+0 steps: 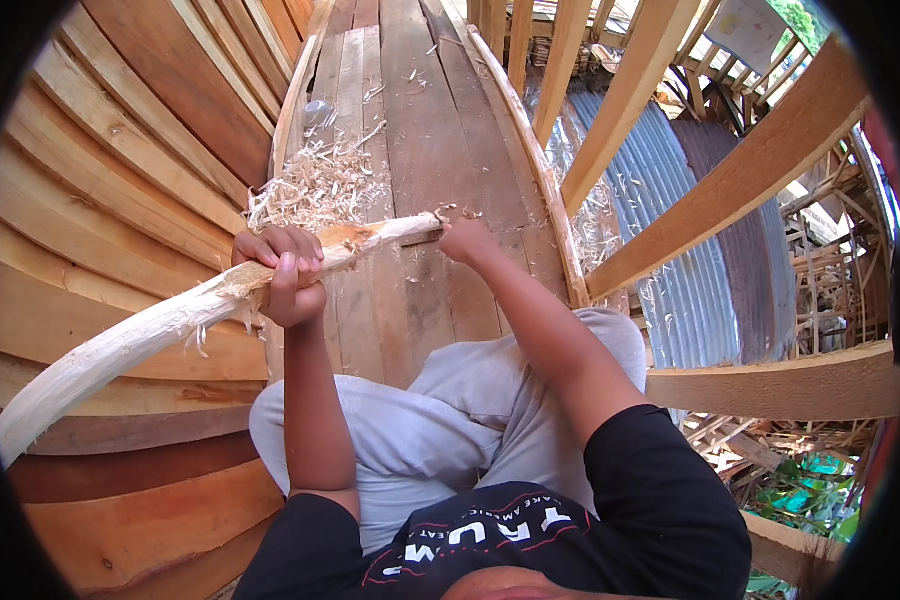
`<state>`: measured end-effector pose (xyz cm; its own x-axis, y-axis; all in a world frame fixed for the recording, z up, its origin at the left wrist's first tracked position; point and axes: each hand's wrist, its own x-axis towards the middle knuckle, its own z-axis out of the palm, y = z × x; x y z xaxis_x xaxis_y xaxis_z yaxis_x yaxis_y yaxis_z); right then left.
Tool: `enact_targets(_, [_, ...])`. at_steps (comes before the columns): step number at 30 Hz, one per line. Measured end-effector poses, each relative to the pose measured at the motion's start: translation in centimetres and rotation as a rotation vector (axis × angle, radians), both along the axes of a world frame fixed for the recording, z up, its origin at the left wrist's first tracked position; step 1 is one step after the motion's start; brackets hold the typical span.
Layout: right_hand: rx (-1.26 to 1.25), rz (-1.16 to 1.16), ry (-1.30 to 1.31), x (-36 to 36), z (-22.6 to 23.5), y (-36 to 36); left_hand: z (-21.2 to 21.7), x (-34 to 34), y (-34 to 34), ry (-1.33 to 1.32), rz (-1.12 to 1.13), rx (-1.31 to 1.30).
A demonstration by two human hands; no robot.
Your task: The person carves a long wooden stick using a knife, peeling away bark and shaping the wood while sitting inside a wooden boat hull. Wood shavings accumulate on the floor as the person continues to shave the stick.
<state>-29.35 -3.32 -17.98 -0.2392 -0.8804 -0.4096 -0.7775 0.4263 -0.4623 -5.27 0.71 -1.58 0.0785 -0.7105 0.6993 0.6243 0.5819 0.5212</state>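
L hand (288, 272) clenched round pale stick (150, 330); R hand (467, 238) grips its far end, tool unclear. Mid-shaving, shavings (315, 190) beyond hands; next stroke prob needs firm hold.

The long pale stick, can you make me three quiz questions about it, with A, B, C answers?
1. Where is the pile of wood shavings?
A. on the plank floor beyond the stick
B. on the person's lap
C. on the metal sheet

2. How many hands grip the stick?
A. none
B. one
C. two

3. What state is the stick in?
A. painted blue
B. peeled pale, with curls hanging
C. snapped in two

Answers: 1 A, the shavings lie on the planks past the stick. 2 C, the left hand wraps its middle and the right hand is at its end. 3 B, its surface is bare and whitish.
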Motion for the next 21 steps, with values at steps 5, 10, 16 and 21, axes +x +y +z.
enact_targets(5, [0.066, -0.01, 0.091, 2.4, 3.4, 2.1, 0.0, 1.1, 0.2, -0.05, 0.031, -0.009])
enact_targets(10, [0.082, -0.004, 0.08, 1.5, 4.0, 2.5, -0.2, 0.7, 0.1, -0.014, 0.008, 0.006])
enact_targets(16, [0.035, -0.033, 0.05, 1.5, 2.1, 1.0, 0.2, 0.3, 0.3, -0.028, -0.028, 0.01])
enact_targets(21, [-0.004, 0.001, 0.038, -0.6, -2.4, -0.3, 0.3, 0.1, 0.0, -0.031, -0.04, -0.032])
